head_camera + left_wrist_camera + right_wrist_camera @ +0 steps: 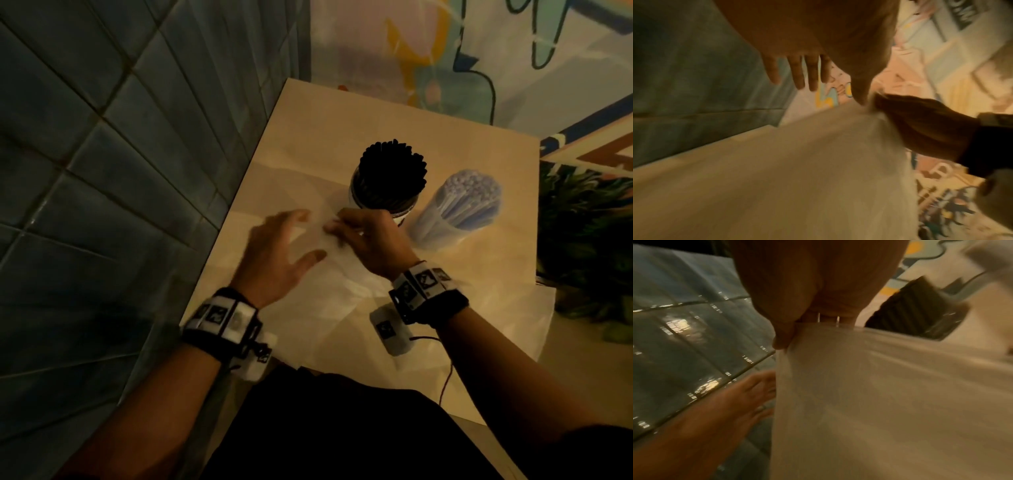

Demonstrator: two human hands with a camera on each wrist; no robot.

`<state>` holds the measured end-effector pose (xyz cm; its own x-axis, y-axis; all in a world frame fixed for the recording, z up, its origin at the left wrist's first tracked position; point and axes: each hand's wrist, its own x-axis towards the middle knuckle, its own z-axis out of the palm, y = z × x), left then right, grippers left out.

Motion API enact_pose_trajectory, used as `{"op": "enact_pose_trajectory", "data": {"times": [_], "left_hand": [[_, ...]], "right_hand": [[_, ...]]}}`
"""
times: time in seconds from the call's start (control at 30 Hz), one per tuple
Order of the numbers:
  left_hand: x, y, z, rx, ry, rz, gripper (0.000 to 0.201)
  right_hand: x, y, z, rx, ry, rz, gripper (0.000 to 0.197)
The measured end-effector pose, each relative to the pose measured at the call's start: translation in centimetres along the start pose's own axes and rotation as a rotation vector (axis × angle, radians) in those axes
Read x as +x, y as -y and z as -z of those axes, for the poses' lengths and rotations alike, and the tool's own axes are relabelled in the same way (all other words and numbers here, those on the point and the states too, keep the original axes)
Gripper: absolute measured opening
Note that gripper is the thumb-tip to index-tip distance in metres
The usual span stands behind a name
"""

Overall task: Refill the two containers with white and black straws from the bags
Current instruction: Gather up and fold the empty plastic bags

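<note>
A clear container packed with black straws [390, 178] stands mid-table, and a second one holding white straws [459, 205] stands to its right. A translucent plastic bag [339, 274] lies flat on the table in front of them. My right hand [334, 226] pinches the bag's far edge just left of the black-straw container. In the right wrist view its thumb and fingers [785, 337] close on the bag's [879, 386] rim. My left hand [310, 236] hovers beside it with fingers spread and straight, holding nothing. Whether straws are inside the bag is unclear.
The beige table [308, 137] sits against a grey tiled wall [102, 137] on the left and a painted wall [479, 51] behind. A leafy plant [589, 240] stands off the table's right edge. A thin red cable [445, 377] trails from my right wrist.
</note>
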<state>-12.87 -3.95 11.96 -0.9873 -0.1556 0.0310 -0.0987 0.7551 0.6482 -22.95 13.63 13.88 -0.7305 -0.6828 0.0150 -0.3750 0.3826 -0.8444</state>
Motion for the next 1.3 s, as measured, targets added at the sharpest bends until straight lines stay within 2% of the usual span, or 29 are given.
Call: {"op": "enact_pose_trajectory", "data": {"times": [0.07,0.1,0.2,0.3,0.37,0.4,0.43,0.47,0.5,0.53,0.57,0.63,0.67,0.7,0.77,0.83,0.87,0.93,1.0,1.03,1.1,1.23,1.3], "left_hand": [[1.3,-1.2,-0.1,-0.151,0.011,-0.022,0.019],[1.6,-1.1,0.2,-0.254,-0.027,-0.010,0.013],[1.6,0.9,2.0,-0.409,-0.199,0.135,0.021],[0.7,3.3,2.9,-0.286,-0.267,0.274,0.030],[0.0,3.9,3.2,-0.174,-0.302,0.315,0.017],[0.0,3.8,3.2,-0.095,-0.336,0.296,0.030],[0.1,3.2,3.2,-0.016,-0.342,0.223,0.057],[0.4,2.2,3.1,0.090,-0.309,0.108,0.078],[0.9,0.9,2.9,0.227,-0.251,-0.018,0.089],[1.4,-0.8,2.8,0.342,-0.166,-0.121,0.089],[2.0,-1.8,2.3,0.395,-0.086,-0.182,0.078],[3.1,-2.6,1.6,0.302,-0.008,-0.229,0.042],[3.4,-2.1,1.7,0.176,-0.008,-0.220,0.037],[3.5,-1.3,1.7,0.047,-0.010,-0.181,0.038],[3.5,-0.1,2.6,-0.119,-0.048,-0.119,0.038],[3.3,0.6,3.5,-0.167,-0.101,-0.099,0.037],[3.2,1.0,3.9,-0.174,-0.121,-0.100,0.036],[3.0,1.5,4.7,-0.167,-0.168,-0.110,0.037],[2.9,2.1,5.2,-0.149,-0.201,-0.102,0.037],[2.9,2.4,5.3,-0.148,-0.211,-0.096,0.032],[2.8,3.1,6.0,-0.189,-0.244,-0.054,0.025],[3.1,4.1,7.3,-0.226,-0.325,-0.019,0.029],[3.2,3.9,7.1,-0.258,-0.279,-0.044,0.033]], "right_hand": [[0.3,0.4,-0.2,0.010,0.018,0.065,0.019],[0.3,0.0,0.1,-0.008,0.038,0.062,0.018],[-0.7,-3.0,1.8,-0.142,0.097,-0.070,0.020],[-1.6,-4.8,3.6,-0.076,-0.005,-0.202,0.009],[-1.6,-4.7,3.7,-0.052,-0.054,-0.207,0.008],[-1.4,-4.3,3.4,-0.062,-0.045,-0.199,0.010],[-1.2,-3.8,2.9,-0.083,-0.027,-0.176,0.011],[-0.9,-3.2,2.2,-0.108,-0.006,-0.135,0.013],[-0.6,-2.6,1.5,-0.127,0.008,-0.076,0.014],[-0.2,-1.8,0.9,-0.133,0.013,-0.007,0.014],[0.1,-1.2,0.4,-0.126,0.011,0.057,0.013],[0.4,-0.4,-0.1,-0.065,-0.035,0.104,0.014],[0.4,-0.4,0.1,-0.014,-0.061,0.091,0.020],[0.2,-0.7,0.4,0.027,-0.064,0.059,0.031],[-0.8,-2.3,1.0,-0.027,0.041,-0.067,0.054],[-2.6,-5.1,1.0,-0.195,0.197,-0.251,0.067],[-3.6,-6.5,0.9,-0.228,0.232,-0.325,0.067],[-5.3,-8.6,0.9,-0.195,0.214,-0.404,0.056],[-6.6,-9.5,1.1,-0.150,0.165,-0.408,0.030],[-7.1,-9.7,1.2,-0.131,0.147,-0.397,0.026],[-7.9,-10.0,1.3,-0.105,0.114,-0.402,0.028],[-8.3,-11.0,1.3,0.016,0.124,-0.591,0.024],[-8.2,-10.8,1.7,-0.157,0.170,-0.540,0.013]]}}
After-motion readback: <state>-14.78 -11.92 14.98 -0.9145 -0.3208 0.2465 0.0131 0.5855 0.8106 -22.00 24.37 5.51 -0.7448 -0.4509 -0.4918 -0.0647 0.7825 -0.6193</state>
